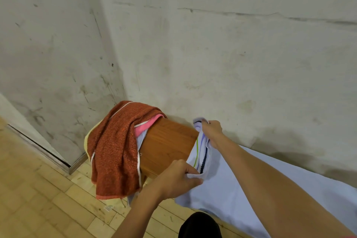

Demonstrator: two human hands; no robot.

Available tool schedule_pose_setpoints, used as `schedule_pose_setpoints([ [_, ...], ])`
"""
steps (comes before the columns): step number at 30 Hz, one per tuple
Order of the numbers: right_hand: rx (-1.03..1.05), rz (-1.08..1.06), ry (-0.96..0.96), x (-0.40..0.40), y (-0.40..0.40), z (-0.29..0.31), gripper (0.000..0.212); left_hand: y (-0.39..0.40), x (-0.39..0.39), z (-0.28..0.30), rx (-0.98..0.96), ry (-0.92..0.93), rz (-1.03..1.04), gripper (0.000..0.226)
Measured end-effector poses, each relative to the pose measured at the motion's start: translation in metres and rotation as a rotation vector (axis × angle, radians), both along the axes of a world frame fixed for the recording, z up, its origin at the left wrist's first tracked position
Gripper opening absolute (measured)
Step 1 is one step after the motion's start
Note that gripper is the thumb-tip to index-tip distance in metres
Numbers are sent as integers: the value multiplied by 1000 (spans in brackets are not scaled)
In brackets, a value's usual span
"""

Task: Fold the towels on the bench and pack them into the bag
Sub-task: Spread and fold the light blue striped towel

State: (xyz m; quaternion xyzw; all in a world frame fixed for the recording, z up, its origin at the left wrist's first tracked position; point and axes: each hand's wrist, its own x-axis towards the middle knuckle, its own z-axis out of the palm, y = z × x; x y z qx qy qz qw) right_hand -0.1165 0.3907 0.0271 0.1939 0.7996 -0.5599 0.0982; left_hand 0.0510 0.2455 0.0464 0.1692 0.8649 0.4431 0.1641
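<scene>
a pale lilac towel (pixel 241 189) with green and navy stripes lies spread along the wooden counter (pixel 166 147). your right hand (pixel 211 131) grips its far corner, your left hand (pixel 179 178) pinches the near corner, fingers curled into the cloth. lift both corners level and keep the edge taut before folding. a rust towel (pixel 114 147) is heaped on the counter's left end. no bag is visible.
</scene>
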Motion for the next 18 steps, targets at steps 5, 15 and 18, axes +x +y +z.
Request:
schedule_pose_setpoints([
  [5,-219,19,-128,-7,-3,14,51,-14,1,0,-42,-20,126,43],
  [15,-806,127,-102,-17,-65,55,50,-56,-4,20,-85,138,323,51],
  [18,-908,114,-86,-22,-82,62,51,-80,-7,27,-156,233,397,41],
])
